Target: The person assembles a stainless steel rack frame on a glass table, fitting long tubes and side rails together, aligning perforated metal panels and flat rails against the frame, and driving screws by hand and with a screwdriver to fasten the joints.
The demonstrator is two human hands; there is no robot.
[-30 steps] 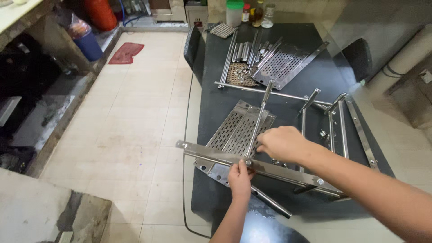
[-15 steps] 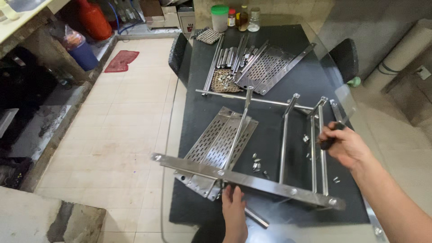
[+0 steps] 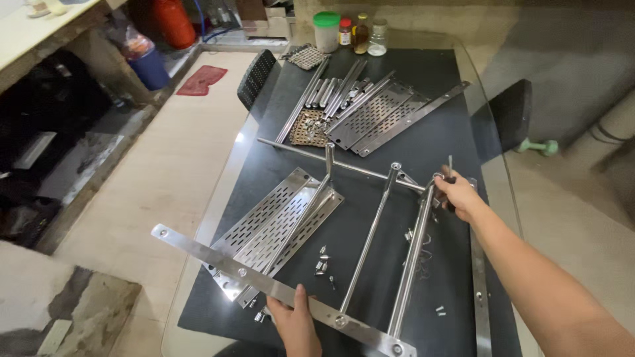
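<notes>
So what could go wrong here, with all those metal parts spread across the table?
The loose screws scattered on the black table lie near the rods and could be knocked off or lost. The flat steel bar under the left hand juts past the table's edge, so it might tip or swing. The right hand grips a small tool at a rod's end, where a slip could pinch fingers.

Slotted plates (image 3: 278,228) left of rods (image 3: 390,258); jars (image 3: 350,33) at table's (image 3: 456,125) far end.
</notes>
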